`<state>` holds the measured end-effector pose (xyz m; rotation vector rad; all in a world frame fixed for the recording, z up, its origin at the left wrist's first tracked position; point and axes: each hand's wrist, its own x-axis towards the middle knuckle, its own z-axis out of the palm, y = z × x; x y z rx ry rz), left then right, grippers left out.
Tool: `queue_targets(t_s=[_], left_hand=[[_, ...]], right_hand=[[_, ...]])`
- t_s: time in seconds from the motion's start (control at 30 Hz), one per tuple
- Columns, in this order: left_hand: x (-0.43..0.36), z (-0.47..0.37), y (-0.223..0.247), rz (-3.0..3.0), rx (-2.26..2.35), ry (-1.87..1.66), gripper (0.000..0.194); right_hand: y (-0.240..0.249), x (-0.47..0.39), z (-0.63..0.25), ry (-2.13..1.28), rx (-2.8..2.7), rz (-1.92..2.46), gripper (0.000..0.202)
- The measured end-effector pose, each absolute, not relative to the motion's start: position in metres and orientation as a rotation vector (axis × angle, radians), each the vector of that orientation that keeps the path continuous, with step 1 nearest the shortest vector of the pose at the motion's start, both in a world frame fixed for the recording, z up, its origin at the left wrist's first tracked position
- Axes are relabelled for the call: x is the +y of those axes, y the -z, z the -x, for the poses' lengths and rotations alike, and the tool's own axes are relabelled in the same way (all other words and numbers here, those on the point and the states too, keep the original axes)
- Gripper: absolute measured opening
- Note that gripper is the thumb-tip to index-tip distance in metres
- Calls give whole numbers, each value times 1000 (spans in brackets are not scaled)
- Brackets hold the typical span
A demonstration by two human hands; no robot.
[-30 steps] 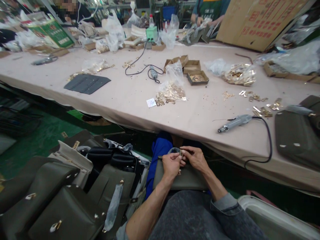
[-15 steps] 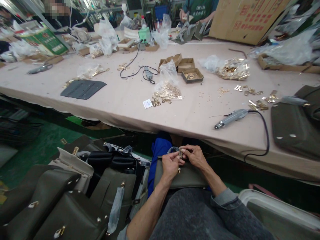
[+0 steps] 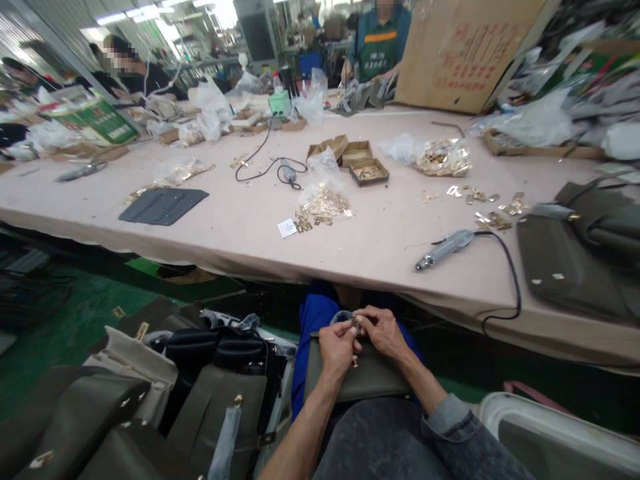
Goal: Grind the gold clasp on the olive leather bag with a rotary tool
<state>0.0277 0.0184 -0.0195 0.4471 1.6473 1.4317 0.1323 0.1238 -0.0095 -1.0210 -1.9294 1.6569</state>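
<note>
An olive-green handbag (image 3: 373,380) lies across my lap, with a small gold turn-lock (image 3: 355,362) on its front. Above it, my left hand (image 3: 337,347) and my right hand (image 3: 383,331) meet, fingertips pinched together. Between them is a small rectangular gold metal bag fitting (image 3: 357,323), mostly covered by the fingers. A clear plastic-wrapped handle (image 3: 343,316) arches just behind the left fingers. Whether the fitting touches the bag, I cannot tell.
On the cloth-covered table (image 3: 250,247) lie a grey electric screwdriver (image 3: 445,249), a bag of gold fittings (image 3: 325,200), a small box of parts (image 3: 369,172) and a dark panel (image 3: 164,205). More handbags (image 3: 215,413) crowd my left. A white-rimmed bin (image 3: 550,420) stands right. Co-workers sit across.
My view has tilted up a little, so the table and hands appear lower and more of the room shows. Both hands still pinch the fitting, which is now more covered by the fingers.
</note>
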Motion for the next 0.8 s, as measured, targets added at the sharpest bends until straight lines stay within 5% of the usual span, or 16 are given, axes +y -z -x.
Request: queue_targets(t_s=[0.17,0.33,0.53,0.8], left_hand=[[22,-27,22,-349,1696,-1470,40],[24,-25,33,-247,1648,-1518,50],[25,-28,39,-238,1682,-1569,50],[25,-29,45,-279,1673,-1578,44]], right_hand=[[-8,121,-126,-1493,-1970,1031,32],[-53,152,-147,-930,-1880,1178,36],[-84,254,-194,-269,-1685,1830,54],[-70,318,-179,-392,-1472,2203,77]])
